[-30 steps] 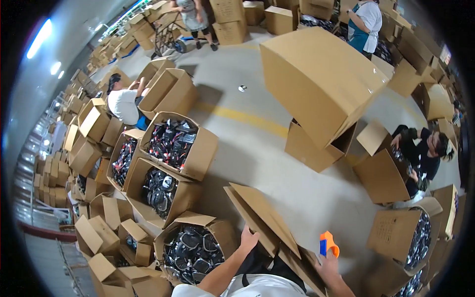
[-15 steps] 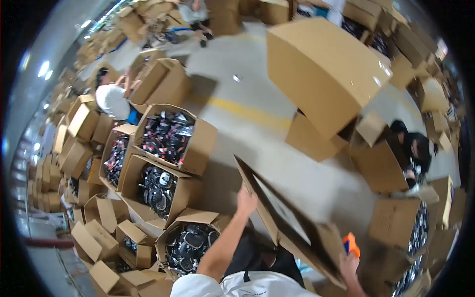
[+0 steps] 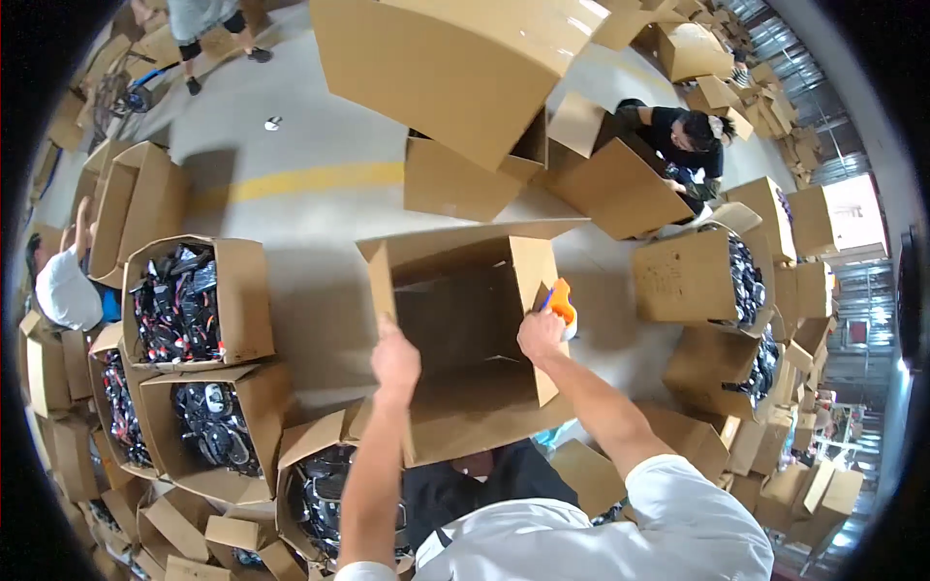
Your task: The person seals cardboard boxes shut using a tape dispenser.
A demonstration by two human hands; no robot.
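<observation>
An open cardboard box [image 3: 465, 412] stands squared out in front of my body, its flaps spread. My left hand [image 3: 396, 362] is closed on the box's left edge, by the left flap. My right hand [image 3: 541, 336] is closed at the right flap, around an orange tape dispenser [image 3: 561, 303] with a bit of blue on it. The fingers of this hand also seem to touch the cardboard; the dispenser's handle is mostly hidden. Inside the box it looks dark grey, and I cannot tell whether its bottom is closed.
Boxes of dark bagged parts [image 3: 179, 305] and black parts [image 3: 215, 426] stand at my left. A large box [image 3: 436, 77] sits on another box ahead. One person [image 3: 678, 145] bends over a box at the right; another [image 3: 70, 290] works at the far left.
The box has gone from nearly flat and slanted to opened out and level between my hands. My view has swung to the right. Both hands keep their hold.
</observation>
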